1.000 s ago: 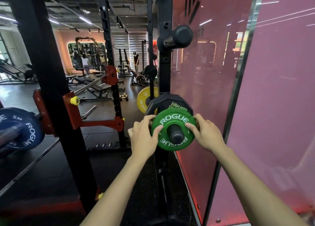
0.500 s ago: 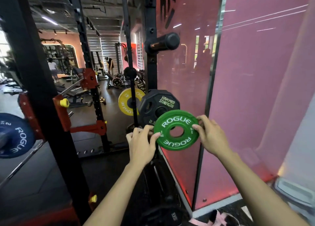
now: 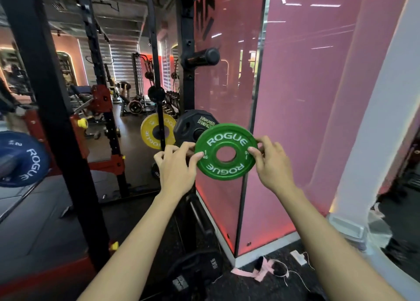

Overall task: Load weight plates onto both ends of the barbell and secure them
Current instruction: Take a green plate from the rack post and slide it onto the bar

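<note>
A small green ROGUE plate point(image 3: 226, 152) hangs in the air at centre frame, off its storage peg, its centre hole empty. My left hand point(image 3: 176, 167) pinches its left rim and my right hand point(image 3: 271, 164) grips its right rim. Behind it a black Hammer Strength plate point(image 3: 193, 127) stays on the rack's peg. At the far left edge a blue ROGUE plate point(image 3: 21, 160) sits on the barbell's end, and the bar's shaft point(image 3: 20, 198) runs down to the left.
A black rack upright point(image 3: 56, 128) stands between me and the blue plate. A yellow plate point(image 3: 152, 131) hangs further back. A pink glass wall point(image 3: 306, 96) closes the right side. A black plate point(image 3: 200, 266), pink straps point(image 3: 261, 272) and a cable lie on the floor.
The green plate has come off the storage peg toward me and to the right, held in both hands. My view has swung to the right.
</note>
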Tool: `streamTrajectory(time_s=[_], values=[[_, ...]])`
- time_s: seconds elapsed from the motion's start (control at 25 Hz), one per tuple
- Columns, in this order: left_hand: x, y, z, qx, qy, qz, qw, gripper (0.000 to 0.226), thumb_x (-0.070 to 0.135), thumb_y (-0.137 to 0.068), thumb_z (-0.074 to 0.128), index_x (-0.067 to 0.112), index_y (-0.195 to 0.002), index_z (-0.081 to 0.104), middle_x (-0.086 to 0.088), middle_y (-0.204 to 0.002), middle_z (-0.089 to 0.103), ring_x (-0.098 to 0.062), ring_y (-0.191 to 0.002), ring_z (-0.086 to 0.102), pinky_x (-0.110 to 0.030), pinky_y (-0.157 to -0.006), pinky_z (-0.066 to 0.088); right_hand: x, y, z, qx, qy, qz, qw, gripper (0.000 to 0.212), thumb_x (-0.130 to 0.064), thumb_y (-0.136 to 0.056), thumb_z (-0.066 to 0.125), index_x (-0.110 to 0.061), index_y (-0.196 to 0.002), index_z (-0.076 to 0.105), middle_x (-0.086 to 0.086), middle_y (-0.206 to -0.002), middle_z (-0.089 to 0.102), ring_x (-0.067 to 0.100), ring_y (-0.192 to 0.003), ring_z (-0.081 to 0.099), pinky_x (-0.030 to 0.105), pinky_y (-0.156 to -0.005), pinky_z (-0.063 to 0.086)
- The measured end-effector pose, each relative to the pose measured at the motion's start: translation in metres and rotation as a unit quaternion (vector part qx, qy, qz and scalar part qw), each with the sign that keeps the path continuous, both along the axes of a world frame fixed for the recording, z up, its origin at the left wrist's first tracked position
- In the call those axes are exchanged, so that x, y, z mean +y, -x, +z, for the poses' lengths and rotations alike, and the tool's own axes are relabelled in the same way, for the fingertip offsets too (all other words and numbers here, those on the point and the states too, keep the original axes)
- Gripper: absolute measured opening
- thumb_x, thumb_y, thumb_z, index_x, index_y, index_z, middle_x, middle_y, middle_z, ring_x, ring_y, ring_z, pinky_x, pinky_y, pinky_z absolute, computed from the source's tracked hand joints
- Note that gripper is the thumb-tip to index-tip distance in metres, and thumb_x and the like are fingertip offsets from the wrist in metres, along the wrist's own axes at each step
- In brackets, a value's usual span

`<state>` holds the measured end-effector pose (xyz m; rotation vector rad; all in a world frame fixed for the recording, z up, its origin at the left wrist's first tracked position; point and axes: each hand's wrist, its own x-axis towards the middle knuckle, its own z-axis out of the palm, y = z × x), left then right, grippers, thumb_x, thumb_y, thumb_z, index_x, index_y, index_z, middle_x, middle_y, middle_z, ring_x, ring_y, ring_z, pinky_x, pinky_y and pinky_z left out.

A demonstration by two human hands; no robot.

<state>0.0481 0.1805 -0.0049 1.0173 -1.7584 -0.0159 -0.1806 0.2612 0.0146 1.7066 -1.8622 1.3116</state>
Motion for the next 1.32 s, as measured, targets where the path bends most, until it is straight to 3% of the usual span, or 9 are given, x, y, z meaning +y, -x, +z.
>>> streamTrajectory(time_s=[0.4,0.72,0.96,1.32], values=[[0.143,-0.135,-0.068,-0.047,-0.062,0.095,0.992,0.024,0.047,-0.094,0.061,0.028,-0.107,0.065,0.017,-0.085,0.059,-0.015,-0.096,0.048,-0.033,-0.089,0.019,0.087,-0.112,-0.070,0.010,-0.078,0.103,0.992,0.031,-0.047,-0.097,0.045,-0.026,-0.120,0.050,0.004,-0.088,0.056,0.021,-0.083,0.048,0.035,-0.060,0.041],[0.221,-0.296,-0.049,-0.030,-0.052,0.253,0.965,0.022,0.046,-0.093,0.062,0.030,-0.109,0.064,0.014,-0.090,0.065,-0.014,-0.096,0.049,-0.034,-0.090,0.021,0.100,-0.278,-0.054,0.000,-0.070,0.247,0.967,0.036,-0.048,-0.098,0.045,-0.024,-0.124,0.052,0.005,-0.088,0.053,0.024,-0.077,0.051,0.036,-0.060,0.042],[0.240,-0.404,-0.051,-0.003,-0.045,0.317,0.947,0.021,0.042,-0.092,0.065,0.027,-0.107,0.066,0.013,-0.089,0.065,-0.014,-0.094,0.048,-0.032,-0.088,0.020,0.099,-0.394,-0.042,0.011,-0.075,0.306,0.949,0.033,-0.046,-0.098,0.046,-0.025,-0.124,0.052,0.004,-0.091,0.055,0.023,-0.085,0.052,0.041,-0.070,0.047],[0.200,-0.524,-0.054,0.031,-0.076,0.291,0.953,0.021,0.045,-0.093,0.062,0.029,-0.108,0.065,0.016,-0.089,0.063,-0.012,-0.097,0.046,-0.032,-0.091,0.020,0.076,-0.513,-0.043,0.016,-0.078,0.270,0.959,0.032,-0.049,-0.097,0.046,-0.029,-0.122,0.052,0.002,-0.088,0.052,0.022,-0.079,0.053,0.038,-0.067,0.048]])
